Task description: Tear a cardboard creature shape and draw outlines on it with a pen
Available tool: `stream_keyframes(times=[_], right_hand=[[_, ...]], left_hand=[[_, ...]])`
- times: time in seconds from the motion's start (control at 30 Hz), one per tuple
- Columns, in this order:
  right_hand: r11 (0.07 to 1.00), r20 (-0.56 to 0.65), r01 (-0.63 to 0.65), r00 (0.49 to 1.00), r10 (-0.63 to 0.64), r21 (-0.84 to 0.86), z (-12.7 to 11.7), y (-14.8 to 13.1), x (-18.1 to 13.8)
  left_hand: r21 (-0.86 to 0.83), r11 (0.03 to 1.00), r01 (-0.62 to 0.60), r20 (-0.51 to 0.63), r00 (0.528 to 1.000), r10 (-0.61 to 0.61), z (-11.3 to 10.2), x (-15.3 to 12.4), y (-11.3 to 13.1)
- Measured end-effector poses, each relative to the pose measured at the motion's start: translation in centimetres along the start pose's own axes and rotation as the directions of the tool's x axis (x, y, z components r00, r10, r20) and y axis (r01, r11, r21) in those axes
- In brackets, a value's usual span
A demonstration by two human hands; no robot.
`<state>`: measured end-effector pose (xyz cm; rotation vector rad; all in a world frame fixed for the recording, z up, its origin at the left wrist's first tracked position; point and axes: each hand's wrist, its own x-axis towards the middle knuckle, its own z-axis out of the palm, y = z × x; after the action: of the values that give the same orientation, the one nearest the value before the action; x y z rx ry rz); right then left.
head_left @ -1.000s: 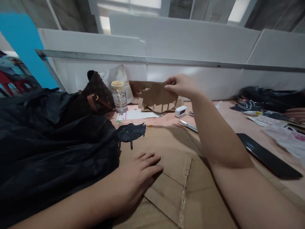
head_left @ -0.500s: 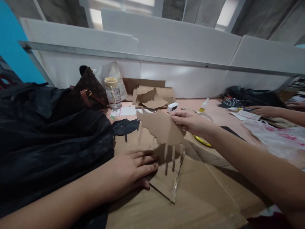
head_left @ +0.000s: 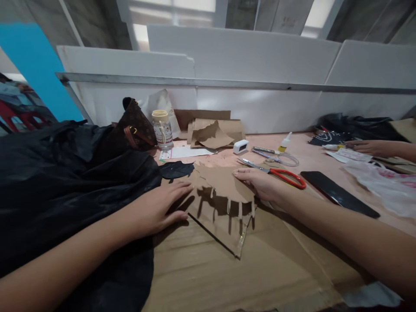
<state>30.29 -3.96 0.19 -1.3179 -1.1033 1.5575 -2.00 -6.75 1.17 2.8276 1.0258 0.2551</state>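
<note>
My right hand (head_left: pixel 256 182) pinches the right edge of a brown paper cutout (head_left: pixel 224 180). The cutout has a ragged left edge and narrow drip-like strips along its near side, and it casts a shadow on the cardboard sheet (head_left: pixel 273 268) beneath. My left hand (head_left: pixel 165 203) rests open at the left, fingers stretched out, close to the cutout's left edge. Below the cutout, a dark line and a shiny strip on the cardboard meet at a point. Just beyond my left fingertips lies a black cut piece (head_left: pixel 177 170). Red-handled scissors (head_left: pixel 287 178) lie behind my right hand.
Black fabric (head_left: pixel 81 208) covers the left side. Behind stand a brown bag (head_left: pixel 139 128), a bottle (head_left: pixel 162 132) and stacked brown paper (head_left: pixel 217 134). A white device (head_left: pixel 240 146), glue bottle (head_left: pixel 285 143) and phone (head_left: pixel 338 193) lie rightward. Another person's hand (head_left: pixel 367 147) is far right.
The cutout has come down closer to the cardboard in my right hand. My left hand has drawn back leftward. The view has shifted, and the scissors and phone now show more fully.
</note>
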Motion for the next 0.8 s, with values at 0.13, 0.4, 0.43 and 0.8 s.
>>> stream_keyframes(times=[0.13,0.4,0.43,0.8], right_hand=[[1.0,-0.036,-0.003,0.999,0.004,0.03,0.1,0.4,0.2],[0.998,-0.051,-0.052,0.997,0.054,0.043,0.7,-0.2,-0.6],[0.997,-0.055,-0.063,0.996,0.066,0.047,0.8,-0.3,-0.7],[0.995,-0.07,-0.053,0.996,0.059,0.084,2.0,0.2,-2.0]], left_hand=[[0.055,0.995,0.083,-0.013,0.997,-0.082,-0.5,-2.2,-2.0],[0.132,0.966,0.222,0.004,0.975,-0.224,0.4,-7.4,-4.8],[0.148,0.961,0.234,0.003,0.972,-0.237,0.5,-7.6,-5.1],[0.331,0.918,0.22,0.033,0.969,-0.244,-1.1,-1.2,1.5]])
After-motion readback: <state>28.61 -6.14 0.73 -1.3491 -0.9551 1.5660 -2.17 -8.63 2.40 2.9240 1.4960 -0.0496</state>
